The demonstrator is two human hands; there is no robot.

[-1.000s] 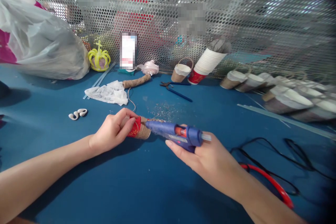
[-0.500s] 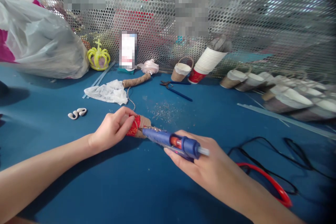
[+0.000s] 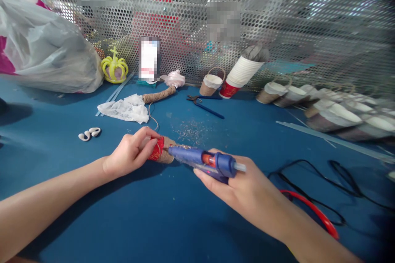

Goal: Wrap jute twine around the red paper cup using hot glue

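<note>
My left hand (image 3: 132,151) is closed on a red paper cup (image 3: 156,150) that lies on its side on the blue table. Brown twine (image 3: 168,155) is wound around part of the cup. In my right hand (image 3: 239,185) is a blue glue gun (image 3: 191,156), with a clear glue stick poking out of its back end. The gun's nozzle is at the cup, near the line where red paper meets twine. A loose strand of twine (image 3: 153,117) runs from behind the cup toward a twine-wrapped roll (image 3: 159,94) beyond it.
Blue-handled pliers (image 3: 205,106) lie past scattered glue bits. Farther back are stacked paper cups (image 3: 243,74), a small twine basket (image 3: 211,84), a yellow crown (image 3: 115,68) and a large plastic bag (image 3: 49,49). Several baskets (image 3: 333,115) stand right, near a black cord (image 3: 321,168).
The glue gun's nozzle has shifted slightly along the cup, and the gun sits a little flatter. My left hand keeps its hold on the cup.
</note>
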